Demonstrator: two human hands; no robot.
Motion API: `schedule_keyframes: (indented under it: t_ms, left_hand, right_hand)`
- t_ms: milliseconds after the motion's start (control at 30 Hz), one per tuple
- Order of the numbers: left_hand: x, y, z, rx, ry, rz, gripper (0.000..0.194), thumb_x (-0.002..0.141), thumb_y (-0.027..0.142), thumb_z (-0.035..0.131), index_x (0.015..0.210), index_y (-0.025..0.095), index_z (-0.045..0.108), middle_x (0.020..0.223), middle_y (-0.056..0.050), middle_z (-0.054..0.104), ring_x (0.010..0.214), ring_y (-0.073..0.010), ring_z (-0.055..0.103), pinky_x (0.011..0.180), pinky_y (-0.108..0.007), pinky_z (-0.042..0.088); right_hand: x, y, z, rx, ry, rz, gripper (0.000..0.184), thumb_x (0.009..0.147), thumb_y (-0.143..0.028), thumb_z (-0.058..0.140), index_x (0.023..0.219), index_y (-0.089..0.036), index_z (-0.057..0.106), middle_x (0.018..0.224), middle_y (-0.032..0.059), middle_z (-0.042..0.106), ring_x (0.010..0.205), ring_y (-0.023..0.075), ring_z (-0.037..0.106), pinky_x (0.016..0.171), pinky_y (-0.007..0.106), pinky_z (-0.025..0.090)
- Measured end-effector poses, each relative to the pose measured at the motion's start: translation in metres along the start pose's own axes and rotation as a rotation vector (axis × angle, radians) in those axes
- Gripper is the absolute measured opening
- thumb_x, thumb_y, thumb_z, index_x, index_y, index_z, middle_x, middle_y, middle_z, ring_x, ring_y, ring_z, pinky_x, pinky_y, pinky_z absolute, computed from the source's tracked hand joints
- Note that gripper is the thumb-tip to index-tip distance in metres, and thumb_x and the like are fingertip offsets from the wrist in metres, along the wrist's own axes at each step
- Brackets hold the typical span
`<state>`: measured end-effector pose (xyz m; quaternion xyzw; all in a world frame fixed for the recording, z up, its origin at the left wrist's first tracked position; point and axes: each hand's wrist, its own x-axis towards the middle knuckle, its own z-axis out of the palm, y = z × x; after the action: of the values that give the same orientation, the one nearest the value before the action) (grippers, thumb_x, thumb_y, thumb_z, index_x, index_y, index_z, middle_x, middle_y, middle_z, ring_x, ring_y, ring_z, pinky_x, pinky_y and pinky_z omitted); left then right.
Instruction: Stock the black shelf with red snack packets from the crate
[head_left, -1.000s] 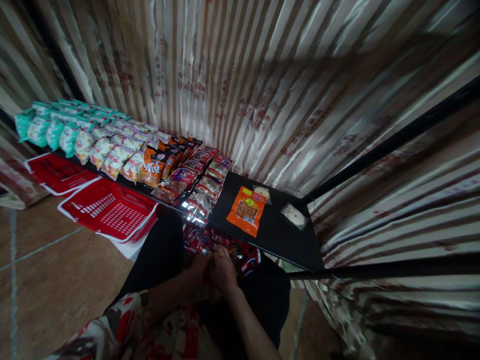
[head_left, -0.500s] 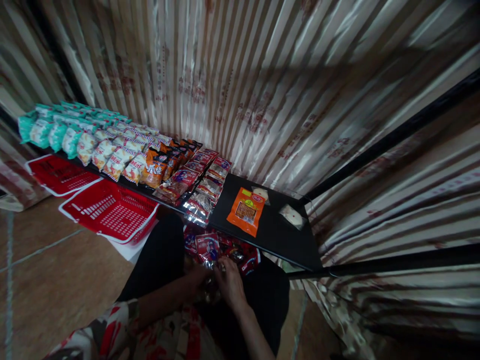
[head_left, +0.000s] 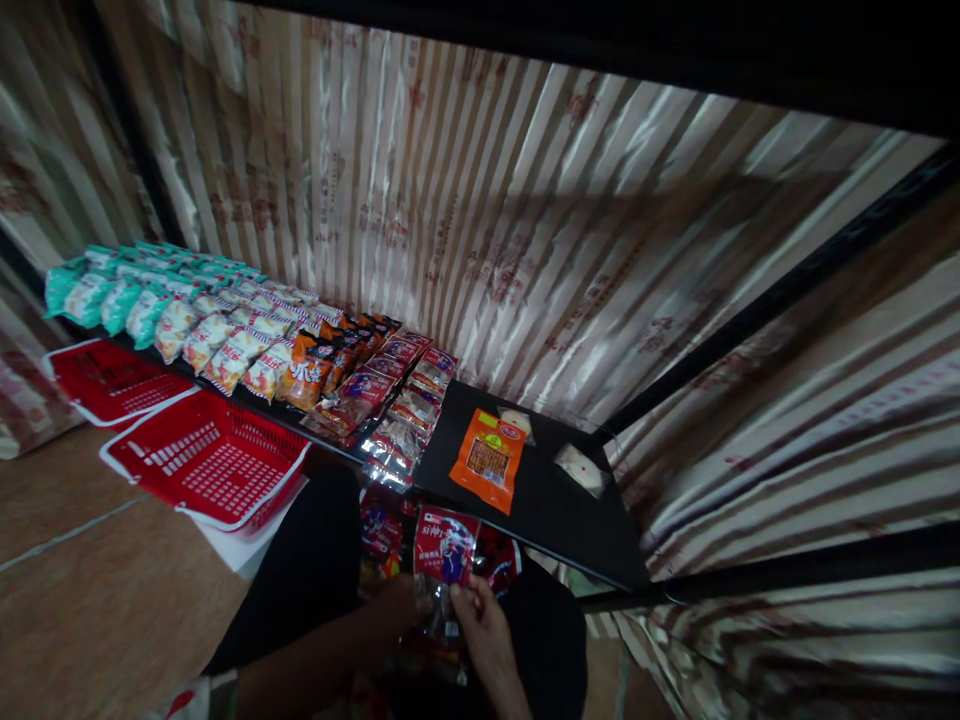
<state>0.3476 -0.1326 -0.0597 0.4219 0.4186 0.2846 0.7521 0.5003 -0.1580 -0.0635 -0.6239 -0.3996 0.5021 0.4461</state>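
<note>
A red snack packet (head_left: 446,545) with white lettering and a clear lower part stands raised above my lap. My right hand (head_left: 484,625) pinches its lower right side, thumb on the front. At its lower left side, my left hand (head_left: 405,605) is closed on the packet, though shadow hides most of the fingers. More red packets lie behind and beneath it between my knees, among them one with a blue print (head_left: 380,530). An orange snack packet (head_left: 487,460) lies flat on the black shelf (head_left: 544,540) just beyond my hands.
Rows of teal bags (head_left: 120,303), white bags (head_left: 232,350), orange bags (head_left: 307,370) and red packets (head_left: 364,390) line the shelf leftward. Two pale round packs (head_left: 581,468) lie at its right. Red baskets (head_left: 217,455) stand on the floor at left. Black bars (head_left: 780,290) frame a striped curtain.
One red packet has come up between my hands, its printed front now plainly visible. My hands have shifted slightly lower in view. The camera has tilted up, showing a dark beam on top.
</note>
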Motion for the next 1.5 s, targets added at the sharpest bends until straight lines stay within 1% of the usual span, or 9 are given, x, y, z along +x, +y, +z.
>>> schedule_keyframes:
  t_ms: [67, 300, 433, 600, 733, 900, 1067, 1267, 1500]
  left_hand:
    - [0.003, 0.004, -0.002, -0.032, -0.028, 0.011, 0.020, 0.063, 0.031, 0.061, 0.076, 0.016, 0.063, 0.070, -0.001, 0.064, 0.071, -0.0183, 0.060, 0.073, -0.031, 0.047]
    - [0.017, 0.011, -0.009, -0.070, 0.041, 0.112, 0.038, 0.058, 0.047, 0.067, 0.075, 0.014, 0.059, 0.070, 0.000, 0.060, 0.071, -0.0160, 0.054, 0.067, -0.026, 0.041]
    - [0.020, 0.020, -0.009, -0.138, 0.147, 0.111, 0.045, 0.054, 0.052, 0.069, 0.075, 0.014, 0.059, 0.068, 0.000, 0.061, 0.067, -0.0155, 0.055, 0.064, -0.026, 0.041]
    - [0.016, 0.043, -0.011, -0.209, 0.168, 0.110, 0.043, 0.051, 0.049, 0.073, 0.071, 0.014, 0.057, 0.062, 0.001, 0.058, 0.060, -0.0131, 0.053, 0.060, -0.025, 0.039]
    - [0.015, 0.061, -0.015, -0.240, 0.173, 0.151, 0.040, 0.055, 0.046, 0.073, 0.074, 0.015, 0.057, 0.065, 0.001, 0.059, 0.063, -0.0135, 0.054, 0.061, -0.025, 0.040]
    - [0.023, 0.072, -0.024, -0.255, 0.181, 0.202, 0.040, 0.056, 0.047, 0.072, 0.076, 0.015, 0.056, 0.065, 0.001, 0.059, 0.063, -0.0148, 0.055, 0.062, -0.026, 0.041]
    - [0.029, 0.082, -0.034, -0.178, 0.235, 0.238, 0.038, 0.060, 0.047, 0.069, 0.077, 0.016, 0.055, 0.068, 0.000, 0.060, 0.065, -0.0159, 0.057, 0.063, -0.027, 0.043]
    - [0.037, 0.102, -0.043, -0.002, 0.317, 0.313, 0.035, 0.073, 0.035, 0.059, 0.102, 0.017, 0.055, 0.090, -0.005, 0.064, 0.082, -0.0186, 0.059, 0.073, -0.027, 0.045]
    - [0.058, 0.125, -0.056, 0.177, 0.416, 0.314, 0.057, 0.075, 0.018, 0.052, 0.130, 0.016, 0.037, 0.119, -0.009, 0.056, 0.107, -0.0191, 0.053, 0.089, -0.027, 0.040]
  right_hand:
    - [-0.001, -0.007, 0.002, 0.095, 0.034, -0.003, 0.040, 0.061, -0.054, 0.068, 0.077, -0.019, 0.058, 0.062, -0.0010, 0.061, 0.058, 0.0155, 0.058, 0.056, 0.026, 0.047]
    - [0.000, -0.036, 0.012, 0.242, 0.100, 0.029, 0.044, 0.055, -0.055, 0.072, 0.073, -0.019, 0.057, 0.059, -0.0020, 0.059, 0.054, 0.0137, 0.054, 0.053, 0.025, 0.045]
    - [0.003, -0.044, 0.017, 0.285, 0.145, 0.031, 0.044, 0.054, -0.054, 0.073, 0.075, -0.019, 0.057, 0.058, -0.0027, 0.060, 0.052, 0.0132, 0.054, 0.051, 0.024, 0.044]
    - [0.011, -0.049, 0.021, 0.313, 0.163, 0.015, 0.044, 0.057, -0.051, 0.073, 0.084, -0.020, 0.057, 0.063, -0.0016, 0.063, 0.056, 0.0145, 0.057, 0.052, 0.024, 0.045]
    - [0.016, -0.060, 0.028, 0.335, 0.142, 0.020, 0.044, 0.060, -0.050, 0.071, 0.090, -0.021, 0.058, 0.070, 0.0000, 0.065, 0.065, 0.0168, 0.061, 0.058, 0.025, 0.047]
    - [0.024, -0.063, 0.040, 0.354, 0.157, 0.014, 0.050, 0.060, -0.051, 0.072, 0.097, -0.022, 0.055, 0.072, -0.0008, 0.065, 0.065, 0.0169, 0.062, 0.059, 0.026, 0.048]
    - [0.037, -0.066, 0.051, 0.311, 0.139, -0.035, 0.045, 0.064, -0.053, 0.067, 0.095, -0.022, 0.056, 0.080, 0.0019, 0.067, 0.074, 0.0193, 0.064, 0.066, 0.028, 0.050]
    - [0.056, -0.086, 0.060, 0.283, 0.150, -0.094, 0.063, 0.064, -0.048, 0.068, 0.117, -0.021, 0.048, 0.094, 0.0049, 0.068, 0.085, 0.0216, 0.064, 0.072, 0.031, 0.051]
    - [0.084, -0.109, 0.068, 0.234, 0.168, -0.100, 0.090, 0.062, -0.050, 0.068, 0.136, -0.019, 0.026, 0.094, 0.0069, 0.068, 0.077, 0.0212, 0.065, 0.065, 0.032, 0.051]
